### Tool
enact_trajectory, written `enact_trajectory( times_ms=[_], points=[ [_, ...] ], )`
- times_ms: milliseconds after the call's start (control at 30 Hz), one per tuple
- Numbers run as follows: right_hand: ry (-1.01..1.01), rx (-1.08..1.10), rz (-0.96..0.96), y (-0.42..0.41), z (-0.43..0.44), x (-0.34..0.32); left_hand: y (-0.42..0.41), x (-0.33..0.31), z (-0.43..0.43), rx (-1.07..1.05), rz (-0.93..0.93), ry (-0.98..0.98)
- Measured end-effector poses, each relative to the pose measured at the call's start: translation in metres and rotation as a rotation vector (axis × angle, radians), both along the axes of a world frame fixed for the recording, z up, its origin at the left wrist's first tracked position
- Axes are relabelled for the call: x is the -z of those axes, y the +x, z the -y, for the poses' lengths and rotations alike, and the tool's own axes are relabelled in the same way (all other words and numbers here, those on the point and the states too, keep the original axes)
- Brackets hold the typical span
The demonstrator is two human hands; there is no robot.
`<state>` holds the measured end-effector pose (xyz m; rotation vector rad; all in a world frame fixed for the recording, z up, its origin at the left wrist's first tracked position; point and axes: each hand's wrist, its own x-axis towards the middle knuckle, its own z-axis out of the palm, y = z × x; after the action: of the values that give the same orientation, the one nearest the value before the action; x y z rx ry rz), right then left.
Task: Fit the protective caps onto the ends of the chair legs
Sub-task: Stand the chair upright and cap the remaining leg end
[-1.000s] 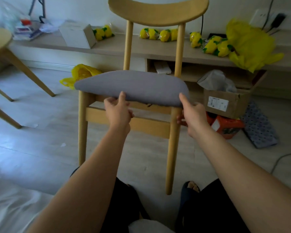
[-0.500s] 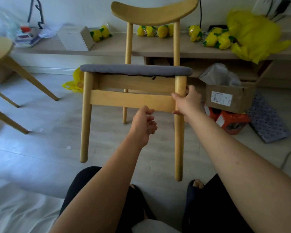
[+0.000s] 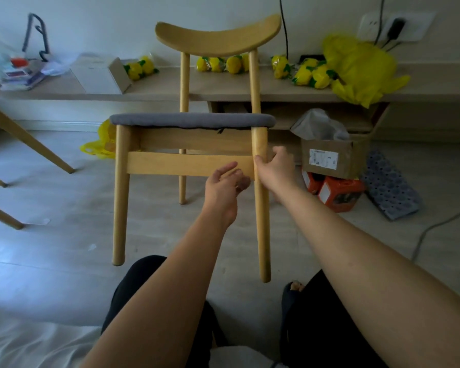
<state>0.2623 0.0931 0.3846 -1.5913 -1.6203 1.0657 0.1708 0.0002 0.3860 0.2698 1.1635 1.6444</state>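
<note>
Head view: at the left, a wooden table's legs slant down to the floor. In the middle the chair is upright, front toward the person, near their knees. The left hand is in front of the crossbar, fingers half curled; whether they hold anything cannot be told. The right hand grips the right front leg at crossbar height. A cardboard box sits farther right.

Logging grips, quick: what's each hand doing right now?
Left hand: fingers curled; contents cannot be told.
Right hand: grips the chair leg.
</note>
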Motion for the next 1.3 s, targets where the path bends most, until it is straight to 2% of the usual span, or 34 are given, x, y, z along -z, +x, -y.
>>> enact_trajectory(
  times_ms=[100, 133, 233, 400, 533, 633, 867, 1000, 1067, 1133, 1200, 1300],
  points=[
    [0.193, -0.233, 0.155, 0.024, 0.016, -0.012, 0.003, -0.011, 0.009, -0.013, 0.024, 0.036],
    [0.194, -0.349, 0.142, 0.035, 0.02, -0.014, 0.004, -0.015, 0.013, -0.007, 0.025, 0.05],
    [0.017, -0.56, 0.013, 0.069, 0.045, -0.021, 0.008, -0.032, 0.029, 0.068, -0.03, 0.05],
    [0.003, -0.577, -0.175, 0.089, 0.069, -0.04, 0.013, -0.045, 0.056, 0.223, -0.096, 0.041],
    [-0.029, -0.631, -0.16, 0.085, 0.085, -0.052, 0.01, -0.044, 0.072, 0.198, -0.135, 0.039],
    [-0.069, -0.655, -0.228, 0.074, 0.092, -0.059, 0.001, -0.041, 0.077, 0.155, -0.141, 0.033],
    [-0.309, -0.626, -0.496, 0.055, 0.086, -0.043, -0.011, -0.037, 0.073, 0.192, -0.185, 0.001],
    [-0.492, -0.758, -0.681, 0.05, 0.065, -0.048, -0.022, -0.047, 0.063, 0.31, -0.361, 0.0],
    [-0.506, -0.802, -0.736, 0.051, 0.059, -0.053, -0.026, -0.054, 0.06, 0.396, -0.353, 0.082],
    [-0.488, -0.785, -0.805, 0.049, 0.047, -0.054, -0.035, -0.059, 0.051, 0.488, -0.264, 0.207],
    [-0.452, -0.782, -0.894, 0.05, 0.043, -0.058, -0.039, -0.065, 0.047, 0.564, -0.289, 0.291],
    [-0.449, -0.775, -0.947, 0.047, 0.03, -0.059, -0.043, -0.063, 0.034, 0.618, -0.294, 0.278]
  ],
)
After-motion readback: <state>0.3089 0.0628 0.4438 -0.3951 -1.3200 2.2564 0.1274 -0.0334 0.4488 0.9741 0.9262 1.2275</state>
